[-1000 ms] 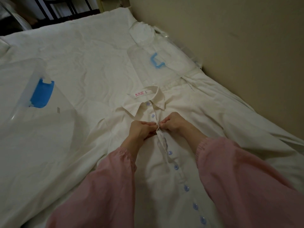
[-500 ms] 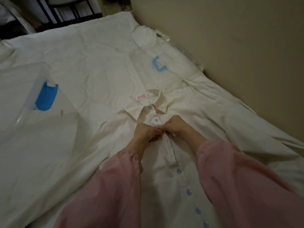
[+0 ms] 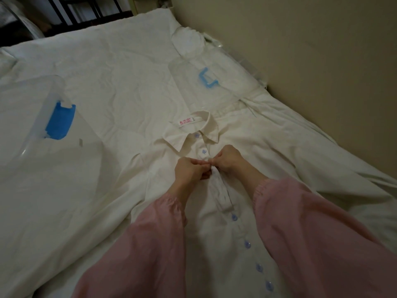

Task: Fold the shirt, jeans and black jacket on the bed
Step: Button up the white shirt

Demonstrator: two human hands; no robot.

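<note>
Left hand [image 3: 190,172], right hand [image 3: 227,160]: fingertips together, both in pinch grip

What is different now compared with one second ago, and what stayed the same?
Little changed. The left hand and right hand keep pinching the placket of the shirt under the second button, almost in the same spot. The placket now seems to cover a button that showed just below the hands before. The bed and the left clear box stayed put.

clear bin [image 3: 43,100] w/ blue latch [image 3: 61,119] left, 2nd clear bin [image 3: 184,69] by beige wall [image 3: 300,61]
</note>
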